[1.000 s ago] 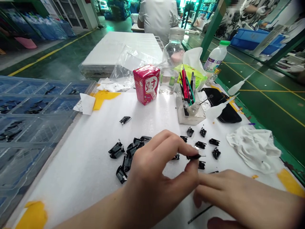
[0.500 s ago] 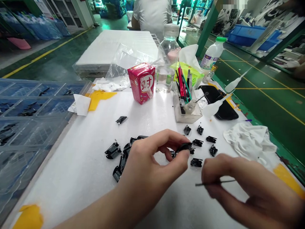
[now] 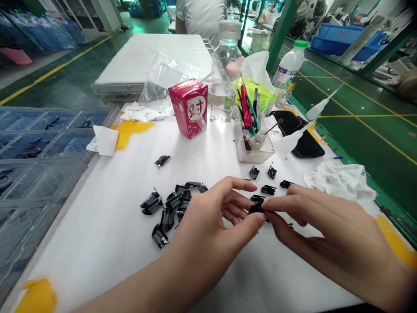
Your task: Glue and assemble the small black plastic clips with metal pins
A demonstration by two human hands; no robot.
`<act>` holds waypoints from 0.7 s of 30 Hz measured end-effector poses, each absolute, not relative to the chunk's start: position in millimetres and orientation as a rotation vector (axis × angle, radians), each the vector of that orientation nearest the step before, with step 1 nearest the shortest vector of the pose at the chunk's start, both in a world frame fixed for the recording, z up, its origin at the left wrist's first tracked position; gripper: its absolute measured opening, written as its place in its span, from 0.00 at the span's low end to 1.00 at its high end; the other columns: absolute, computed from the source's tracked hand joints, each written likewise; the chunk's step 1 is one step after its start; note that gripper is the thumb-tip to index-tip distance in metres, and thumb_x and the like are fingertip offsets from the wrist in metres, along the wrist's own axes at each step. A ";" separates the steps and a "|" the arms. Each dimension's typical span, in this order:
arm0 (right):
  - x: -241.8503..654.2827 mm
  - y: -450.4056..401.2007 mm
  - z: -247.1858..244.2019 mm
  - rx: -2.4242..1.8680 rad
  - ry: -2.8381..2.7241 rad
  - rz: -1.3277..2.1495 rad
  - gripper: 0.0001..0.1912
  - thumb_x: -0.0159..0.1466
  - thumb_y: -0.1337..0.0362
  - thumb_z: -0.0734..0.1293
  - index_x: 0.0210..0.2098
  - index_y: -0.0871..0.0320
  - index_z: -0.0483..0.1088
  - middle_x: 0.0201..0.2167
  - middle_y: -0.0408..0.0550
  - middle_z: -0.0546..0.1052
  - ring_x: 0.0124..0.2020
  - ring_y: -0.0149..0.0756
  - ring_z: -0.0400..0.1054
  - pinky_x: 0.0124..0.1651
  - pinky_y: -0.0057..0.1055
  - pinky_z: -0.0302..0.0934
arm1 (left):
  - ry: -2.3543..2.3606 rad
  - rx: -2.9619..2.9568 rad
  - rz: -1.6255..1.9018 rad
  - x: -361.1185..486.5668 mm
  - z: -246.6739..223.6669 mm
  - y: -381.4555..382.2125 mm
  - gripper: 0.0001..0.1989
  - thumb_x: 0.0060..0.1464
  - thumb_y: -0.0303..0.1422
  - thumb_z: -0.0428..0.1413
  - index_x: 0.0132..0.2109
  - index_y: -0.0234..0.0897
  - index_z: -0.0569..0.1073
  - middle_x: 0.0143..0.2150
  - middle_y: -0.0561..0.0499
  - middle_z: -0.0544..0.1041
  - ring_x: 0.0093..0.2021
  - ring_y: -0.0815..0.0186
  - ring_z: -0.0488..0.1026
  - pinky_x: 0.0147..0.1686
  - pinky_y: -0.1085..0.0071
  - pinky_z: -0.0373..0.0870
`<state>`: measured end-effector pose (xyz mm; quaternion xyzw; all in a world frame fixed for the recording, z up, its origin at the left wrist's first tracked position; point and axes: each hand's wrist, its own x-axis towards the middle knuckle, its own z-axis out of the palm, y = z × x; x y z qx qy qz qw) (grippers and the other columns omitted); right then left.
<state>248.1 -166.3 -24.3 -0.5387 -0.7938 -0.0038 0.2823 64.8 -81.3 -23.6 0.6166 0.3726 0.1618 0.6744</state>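
Observation:
My left hand (image 3: pixel 211 221) holds a small glossy black plastic part (image 3: pixel 256 208) between thumb and fingers, above the white work surface (image 3: pixel 110 226). My right hand (image 3: pixel 329 230) meets it from the right, thumb and forefinger pinched at the part's right end. Its fingertips hide most of that end, and no thin dark stick shows there now. Left of my left hand lies a loose pile of similar black parts (image 3: pixel 167 217), with a single black part (image 3: pixel 163 161) farther back. Several smaller black pieces (image 3: pixel 268 190) lie behind and partly under my hands.
A divided clear tray (image 3: pixel 70 145) of black parts runs along the left. Behind my hands stand a red drink carton (image 3: pixel 189 111), a water bottle (image 3: pixel 224 98) and a pen box (image 3: pixel 256 154). A white cloth (image 3: pixel 339 180) lies right. A person (image 3: pixel 202 15) sits beyond.
My right hand has moved left and up to the part in my left hand. The thin dark stick it held is no longer visible. The view has shifted slightly.

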 end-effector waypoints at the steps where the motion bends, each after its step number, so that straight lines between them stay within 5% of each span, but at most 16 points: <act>1: 248.1 -166.6 -24.6 -1.442 -2.131 -0.029 0.06 0.70 0.73 0.62 0.40 0.59 0.69 0.22 0.40 0.67 0.20 0.27 0.62 0.21 0.26 0.54 | 0.837 1.388 0.354 64.7 -23.5 -81.4 0.17 0.54 0.32 0.66 0.50 0.44 0.74 0.36 0.57 0.79 0.36 0.66 0.76 0.37 0.71 0.73; 11: 247.5 -165.1 -29.8 -1.468 -2.141 -0.148 0.05 0.69 0.73 0.63 0.37 0.59 0.69 0.23 0.43 0.69 0.21 0.29 0.62 0.23 0.27 0.54 | 0.812 1.547 0.389 62.7 -30.0 -84.9 0.20 0.55 0.29 0.64 0.54 0.45 0.72 0.41 0.56 0.82 0.39 0.66 0.79 0.44 0.70 0.76; 21: 245.7 -164.3 -32.5 -1.416 -2.128 -0.194 0.06 0.68 0.75 0.64 0.36 0.60 0.70 0.24 0.41 0.68 0.23 0.27 0.62 0.26 0.26 0.55 | 0.844 1.692 0.503 64.3 -31.0 -88.1 0.12 0.54 0.27 0.64 0.45 0.41 0.73 0.33 0.58 0.77 0.31 0.71 0.75 0.33 0.75 0.74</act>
